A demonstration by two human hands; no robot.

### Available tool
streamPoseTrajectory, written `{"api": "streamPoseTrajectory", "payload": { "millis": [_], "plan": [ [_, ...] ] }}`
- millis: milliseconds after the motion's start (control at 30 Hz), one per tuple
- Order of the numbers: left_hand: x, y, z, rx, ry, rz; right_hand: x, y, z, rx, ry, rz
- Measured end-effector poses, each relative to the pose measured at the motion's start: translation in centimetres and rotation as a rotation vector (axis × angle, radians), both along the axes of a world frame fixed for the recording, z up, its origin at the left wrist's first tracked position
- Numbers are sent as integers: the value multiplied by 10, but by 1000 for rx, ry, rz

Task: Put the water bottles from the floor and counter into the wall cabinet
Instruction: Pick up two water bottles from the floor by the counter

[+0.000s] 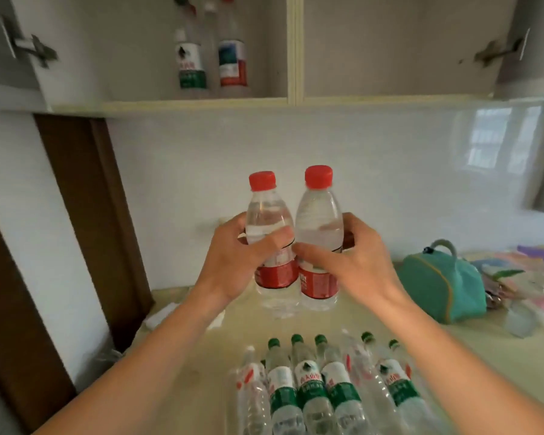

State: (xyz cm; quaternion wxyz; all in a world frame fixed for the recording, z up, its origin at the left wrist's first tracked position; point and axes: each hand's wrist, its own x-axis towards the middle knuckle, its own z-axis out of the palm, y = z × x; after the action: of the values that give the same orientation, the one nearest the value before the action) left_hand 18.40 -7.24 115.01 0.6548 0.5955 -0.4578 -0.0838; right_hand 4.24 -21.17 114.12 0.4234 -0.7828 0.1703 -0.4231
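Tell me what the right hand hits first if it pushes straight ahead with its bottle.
Likely the white tiled wall behind the counter; the right hand and its red-capped bottle show nothing between, though depth is unclear.

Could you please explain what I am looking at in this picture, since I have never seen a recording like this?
There is no machine here: a person wears a camera on the head, so the one picture looks forward and down along both bare arms. The left hand grips one red-capped bottle, and the right hand grips a second red-capped bottle. Both are upright, side by side, raised above the pale counter. Near the bottom, a group of bottles sits on the counter, mostly with green caps and labels. To the right lies a teal bag. Above is the open wall cabinet, with a few bottles on its shelf already, left of the middle divider. The two held bottles are probably going up there next.
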Motion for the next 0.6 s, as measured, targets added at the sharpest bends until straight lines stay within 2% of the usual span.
{"api": "streamPoseTrajectory", "payload": {
  "millis": [233,367,600],
  "plan": [
    [34,15,96,-205,-101,240,58,9,97,-38,-143,127],
    [67,17,147,-273,-140,280,90,5,148,-60,-214,174],
    [137,12,230,-377,-191,344,130,-13,231,-35,-317,120]
  ]
}}
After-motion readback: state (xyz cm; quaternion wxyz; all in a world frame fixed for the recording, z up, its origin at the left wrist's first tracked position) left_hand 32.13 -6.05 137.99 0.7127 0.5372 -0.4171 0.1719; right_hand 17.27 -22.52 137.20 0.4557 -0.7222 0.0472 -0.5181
